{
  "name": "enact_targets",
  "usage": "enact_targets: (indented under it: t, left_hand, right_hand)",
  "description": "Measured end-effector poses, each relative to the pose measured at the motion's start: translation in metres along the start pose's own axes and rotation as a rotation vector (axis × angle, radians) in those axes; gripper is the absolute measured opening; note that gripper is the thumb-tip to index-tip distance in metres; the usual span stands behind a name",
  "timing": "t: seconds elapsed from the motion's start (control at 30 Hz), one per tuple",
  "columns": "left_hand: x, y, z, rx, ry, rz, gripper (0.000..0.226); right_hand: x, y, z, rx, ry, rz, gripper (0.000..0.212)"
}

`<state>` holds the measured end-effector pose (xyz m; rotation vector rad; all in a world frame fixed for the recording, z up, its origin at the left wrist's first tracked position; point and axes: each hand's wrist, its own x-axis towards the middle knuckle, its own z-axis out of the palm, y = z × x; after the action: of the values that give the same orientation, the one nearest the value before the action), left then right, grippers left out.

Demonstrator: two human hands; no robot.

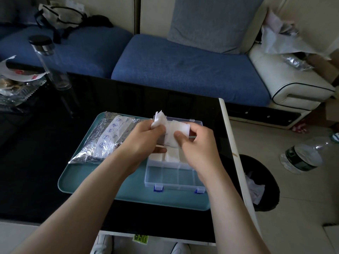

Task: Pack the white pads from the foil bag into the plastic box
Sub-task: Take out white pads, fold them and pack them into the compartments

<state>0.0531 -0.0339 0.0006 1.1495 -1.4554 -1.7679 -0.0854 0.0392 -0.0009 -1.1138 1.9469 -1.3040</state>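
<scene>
A clear plastic box [173, 176] with blue latches lies open on a teal tray [102, 182]. Its near compartments hold nothing; white pads [173, 155] fill the middle row. Above the box, my left hand [145, 136] grips a bunch of white pads [159, 119]. My right hand [195, 143] pinches another white pad [181, 128] beside it. The silver foil bag [104, 138] lies flat on the tray's left side, just left of my left hand.
The tray sits on a black glass table [45, 162] whose white right edge [236, 154] borders the floor. A black bin [260, 182] and a plastic bottle [304, 156] stand on the floor at right. A tall clear bottle [50, 61] stands at back left. A blue sofa lies behind.
</scene>
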Motion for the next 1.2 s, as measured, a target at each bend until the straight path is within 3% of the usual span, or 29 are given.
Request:
enact_targets:
  t: [0.13, 0.33, 0.47, 0.7, 0.93, 1.2]
  left_hand:
    - [0.002, -0.001, -0.002, -0.040, 0.005, -0.004, 0.021]
    - [0.004, -0.004, -0.004, -0.062, 0.026, -0.009, 0.024]
    - [0.003, -0.004, -0.004, -0.093, -0.079, -0.053, 0.030]
    - [-0.003, 0.001, -0.003, -0.091, -0.137, -0.061, 0.030]
    - [0.001, -0.002, -0.005, -0.079, -0.068, 0.001, 0.020]
    - [0.002, -0.001, -0.003, -0.013, -0.171, 0.016, 0.041]
  right_hand:
    - [0.000, -0.001, 0.000, 0.137, 0.015, 0.087, 0.010]
    - [0.001, -0.006, -0.006, 0.255, 0.175, 0.116, 0.018]
    - [0.002, -0.008, -0.006, 0.357, 0.044, 0.107, 0.019]
    - [-0.002, -0.010, -0.005, 0.328, -0.103, 0.051, 0.019]
    - [0.001, -0.005, -0.002, 0.301, -0.023, 0.060, 0.021]
    - [0.002, 0.000, 0.000, 0.152, 0.051, -0.052, 0.030]
